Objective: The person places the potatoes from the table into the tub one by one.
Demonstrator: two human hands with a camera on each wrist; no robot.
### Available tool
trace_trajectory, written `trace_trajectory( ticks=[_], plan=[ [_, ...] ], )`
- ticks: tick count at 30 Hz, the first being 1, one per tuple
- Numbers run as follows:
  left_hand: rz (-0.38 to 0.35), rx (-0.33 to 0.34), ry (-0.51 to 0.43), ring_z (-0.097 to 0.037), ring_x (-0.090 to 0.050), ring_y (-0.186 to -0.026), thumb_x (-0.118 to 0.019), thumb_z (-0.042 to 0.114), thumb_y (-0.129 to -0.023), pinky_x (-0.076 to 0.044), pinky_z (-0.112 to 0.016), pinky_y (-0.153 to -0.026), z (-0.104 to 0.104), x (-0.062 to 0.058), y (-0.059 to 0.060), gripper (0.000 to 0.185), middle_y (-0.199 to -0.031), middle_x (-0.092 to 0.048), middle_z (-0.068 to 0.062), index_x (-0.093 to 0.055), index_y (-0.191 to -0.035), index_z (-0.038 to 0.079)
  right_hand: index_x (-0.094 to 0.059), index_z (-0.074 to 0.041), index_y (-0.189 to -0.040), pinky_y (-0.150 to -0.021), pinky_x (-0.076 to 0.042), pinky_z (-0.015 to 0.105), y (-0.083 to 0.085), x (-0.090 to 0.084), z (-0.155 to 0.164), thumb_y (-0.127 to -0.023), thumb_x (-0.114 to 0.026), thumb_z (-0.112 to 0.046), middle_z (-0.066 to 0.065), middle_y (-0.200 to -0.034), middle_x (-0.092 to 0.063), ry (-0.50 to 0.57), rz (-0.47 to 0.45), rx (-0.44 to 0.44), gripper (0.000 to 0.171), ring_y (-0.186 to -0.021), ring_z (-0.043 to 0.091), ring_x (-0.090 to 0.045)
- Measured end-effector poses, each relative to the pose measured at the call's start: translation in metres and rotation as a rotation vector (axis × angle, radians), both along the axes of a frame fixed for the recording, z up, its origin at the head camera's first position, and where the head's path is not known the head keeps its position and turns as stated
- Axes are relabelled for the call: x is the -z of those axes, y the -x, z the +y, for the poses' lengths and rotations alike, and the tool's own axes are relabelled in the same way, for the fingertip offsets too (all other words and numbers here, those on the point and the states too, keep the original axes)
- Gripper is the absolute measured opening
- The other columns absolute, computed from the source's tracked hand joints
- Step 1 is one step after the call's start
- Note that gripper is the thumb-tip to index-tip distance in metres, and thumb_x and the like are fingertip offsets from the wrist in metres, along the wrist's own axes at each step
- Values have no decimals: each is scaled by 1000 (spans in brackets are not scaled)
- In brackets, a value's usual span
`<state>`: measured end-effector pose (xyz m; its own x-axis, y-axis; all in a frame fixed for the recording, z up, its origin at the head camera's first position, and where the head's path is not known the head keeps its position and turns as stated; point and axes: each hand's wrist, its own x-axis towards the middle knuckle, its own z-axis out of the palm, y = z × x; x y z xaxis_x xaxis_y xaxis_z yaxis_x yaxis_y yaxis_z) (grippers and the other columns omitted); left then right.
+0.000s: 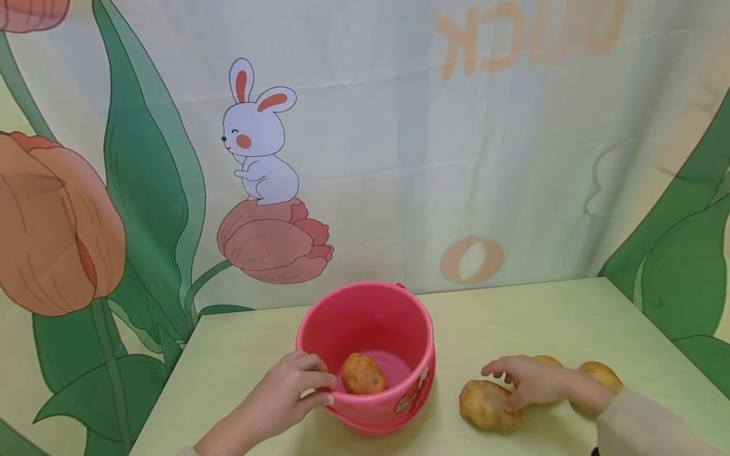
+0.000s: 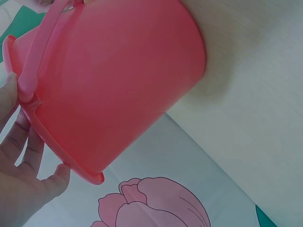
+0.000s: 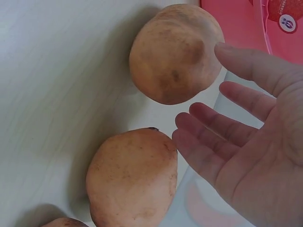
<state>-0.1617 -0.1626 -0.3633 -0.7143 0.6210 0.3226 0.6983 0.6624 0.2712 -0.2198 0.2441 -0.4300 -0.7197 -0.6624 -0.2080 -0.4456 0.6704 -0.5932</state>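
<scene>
In front of me is a pale yellow-green table (image 1: 513,316), its surface faintly grained. Behind its far edge hangs a light printed backdrop (image 1: 399,158) with soft vertical folds. On it I see a white cartoon rabbit (image 1: 259,142) with orange inner ears and an orange cheek, sitting on a pink tulip (image 1: 274,244). To my left is a much larger orange tulip (image 1: 51,228) beside long green leaves (image 1: 148,158), and more green leaves (image 1: 678,266) rise at my right. Faded orange letters (image 1: 513,31) run mirrored along the top, and an orange oval (image 1: 471,259) shows just above the table's edge.
</scene>
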Motion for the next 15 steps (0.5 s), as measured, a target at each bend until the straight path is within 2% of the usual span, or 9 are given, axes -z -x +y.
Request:
trace_trajectory(
  ticks=[5, 11, 15],
  plan=[
    [5, 2, -1, -5, -48, -82, -72, 23, -71, -46, -22, -71, 0, 0, 0, 17, -82, -58, 11, -70, -87, 23, -52, 0, -114, -67, -42, 26, 1, 5, 1, -69, -70, -14, 7, -101, -55, 9, -36, 12, 51, -82, 19, -51],
    [-18, -11, 10, -5, -48, -83, -72, 24, -72, -46, -22, -71, 0, -1, -1, 17, -83, -58, 11, -70, -88, 23, -52, 0, -114, -66, -42, 25, -1, 11, 2, -64, -72, -13, 7, -100, -54, 11, 2, 5, 55, -79, 14, -50],
    [-36, -22, 18, -4, -48, -83, -72, 25, -72, -46, -22, -72, 1, -2, -1, 17, -83, -58, 12, -70, -88, 23, -51, -1, -114, -68, -43, 25, -2, 16, 2, -61, -74, -12, 7, -102, -54, 17, -7, 15, 58, -81, 14, -52]
  ],
)
